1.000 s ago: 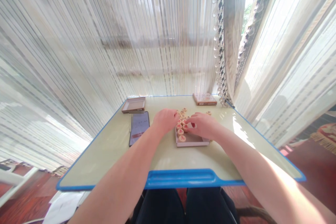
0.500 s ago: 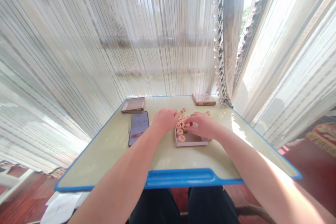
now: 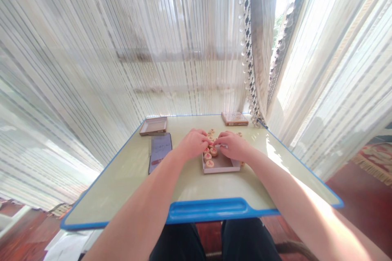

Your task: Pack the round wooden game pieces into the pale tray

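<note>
Round wooden Chinese chess pieces with red characters stand in a shallow open box [image 3: 221, 169], mostly along its left side. A piece [image 3: 210, 164] lies at the near left corner, and another piece [image 3: 213, 152] sits just below my fingertips. My left hand [image 3: 195, 143] reaches over the box's left wall, its bent fingers closed at a piece. From the other side, my right hand [image 3: 232, 145] brings its curled fingertips to the same small group. Between the two hands a red-marked piece [image 3: 211, 144] partly shows. My hands hide the box's far part.
A phone [image 3: 161, 149] lies left of the box. Behind it is an open box lid [image 3: 153, 125]. A closed flat box [image 3: 234, 118] rests at the far right. More pieces [image 3: 211, 133] lie beyond my hands. The table has a blue rim [image 3: 211, 209]; curtains hang behind it.
My right hand's fingertips have moved left toward my left hand, whose fingers now reach lower over the pieces. The whole view has shifted slightly.
</note>
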`<state>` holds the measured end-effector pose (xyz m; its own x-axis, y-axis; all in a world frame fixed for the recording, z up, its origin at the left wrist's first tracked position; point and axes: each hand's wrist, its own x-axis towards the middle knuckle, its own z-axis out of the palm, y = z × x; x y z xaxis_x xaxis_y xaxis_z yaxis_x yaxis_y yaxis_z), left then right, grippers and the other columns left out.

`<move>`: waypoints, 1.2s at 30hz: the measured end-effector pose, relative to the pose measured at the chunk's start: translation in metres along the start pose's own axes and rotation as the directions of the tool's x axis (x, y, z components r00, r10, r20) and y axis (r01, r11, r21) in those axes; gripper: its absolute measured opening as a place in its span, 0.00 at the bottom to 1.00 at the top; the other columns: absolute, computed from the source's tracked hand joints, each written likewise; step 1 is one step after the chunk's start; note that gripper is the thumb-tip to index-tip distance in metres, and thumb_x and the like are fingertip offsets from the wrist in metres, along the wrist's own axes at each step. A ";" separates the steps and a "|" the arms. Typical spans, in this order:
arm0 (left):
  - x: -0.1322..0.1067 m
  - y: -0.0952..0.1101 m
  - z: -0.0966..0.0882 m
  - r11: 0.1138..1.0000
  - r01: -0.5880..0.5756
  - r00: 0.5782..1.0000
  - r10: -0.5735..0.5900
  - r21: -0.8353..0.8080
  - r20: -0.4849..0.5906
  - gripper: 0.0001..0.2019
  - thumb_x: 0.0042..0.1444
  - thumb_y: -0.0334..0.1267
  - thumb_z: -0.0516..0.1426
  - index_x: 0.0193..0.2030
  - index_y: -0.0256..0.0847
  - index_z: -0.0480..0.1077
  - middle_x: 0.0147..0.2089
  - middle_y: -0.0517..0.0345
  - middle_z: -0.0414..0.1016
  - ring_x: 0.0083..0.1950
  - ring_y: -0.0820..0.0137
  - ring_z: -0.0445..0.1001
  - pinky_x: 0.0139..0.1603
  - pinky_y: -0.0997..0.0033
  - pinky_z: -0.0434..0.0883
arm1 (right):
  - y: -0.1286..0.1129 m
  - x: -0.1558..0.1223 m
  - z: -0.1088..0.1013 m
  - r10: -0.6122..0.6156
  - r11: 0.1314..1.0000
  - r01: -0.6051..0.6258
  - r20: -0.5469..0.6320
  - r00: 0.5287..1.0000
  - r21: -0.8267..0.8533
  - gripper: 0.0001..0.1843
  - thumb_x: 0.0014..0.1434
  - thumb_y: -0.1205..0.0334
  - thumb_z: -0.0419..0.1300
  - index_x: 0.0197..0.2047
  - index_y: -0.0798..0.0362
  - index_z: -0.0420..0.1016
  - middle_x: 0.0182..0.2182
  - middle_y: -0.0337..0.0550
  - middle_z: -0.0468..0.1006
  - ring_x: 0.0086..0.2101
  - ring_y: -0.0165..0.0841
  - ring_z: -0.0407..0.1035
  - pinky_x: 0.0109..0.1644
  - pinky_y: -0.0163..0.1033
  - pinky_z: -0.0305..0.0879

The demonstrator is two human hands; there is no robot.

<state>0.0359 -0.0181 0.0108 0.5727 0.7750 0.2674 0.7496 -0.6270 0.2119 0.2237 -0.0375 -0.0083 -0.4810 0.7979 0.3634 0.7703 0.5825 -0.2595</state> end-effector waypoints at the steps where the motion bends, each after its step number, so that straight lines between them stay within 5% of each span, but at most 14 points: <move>1: 0.000 0.000 0.000 1.000 -0.004 1.000 0.004 0.003 -0.004 0.16 0.53 0.34 0.49 0.35 0.50 0.78 0.47 0.59 0.72 0.51 0.65 0.67 0.58 0.63 0.60 | 0.000 0.000 0.000 -0.001 1.000 0.001 0.000 1.000 0.002 0.15 0.51 0.69 0.54 0.38 0.49 0.78 0.35 0.43 0.74 0.41 0.36 0.65 0.46 0.39 0.61; 14: 0.004 -0.010 0.004 1.000 0.005 0.993 -0.008 -0.029 -0.116 0.17 0.49 0.31 0.46 0.35 0.42 0.77 0.42 0.57 0.75 0.45 0.69 0.70 0.53 0.69 0.65 | 0.002 0.000 -0.001 0.033 0.999 -0.032 -0.035 0.999 0.022 0.17 0.48 0.72 0.53 0.38 0.50 0.78 0.37 0.44 0.73 0.41 0.35 0.65 0.46 0.39 0.60; 22: 0.003 -0.010 0.003 0.999 0.033 0.995 -0.031 0.025 -0.094 0.17 0.50 0.30 0.46 0.33 0.41 0.76 0.37 0.56 0.76 0.41 0.69 0.71 0.49 0.69 0.67 | -0.011 -0.004 -0.003 0.023 0.998 -0.022 -0.004 1.000 0.065 0.09 0.52 0.55 0.59 0.35 0.48 0.76 0.31 0.40 0.71 0.34 0.31 0.66 0.37 0.35 0.58; 36: 0.003 -0.009 0.002 0.993 0.098 0.994 -0.094 0.065 -0.062 0.17 0.51 0.31 0.45 0.35 0.41 0.75 0.39 0.56 0.76 0.42 0.69 0.71 0.48 0.70 0.66 | -0.011 -0.005 0.000 0.006 0.990 -0.006 0.003 1.000 0.139 0.09 0.52 0.57 0.59 0.37 0.49 0.76 0.29 0.38 0.69 0.28 0.27 0.63 0.34 0.32 0.56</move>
<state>0.0311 -0.0103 0.0077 0.4775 0.8243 0.3041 0.8224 -0.5412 0.1755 0.2176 -0.0474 -0.0070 -0.4780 0.8016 0.3592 0.7074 0.5937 -0.3835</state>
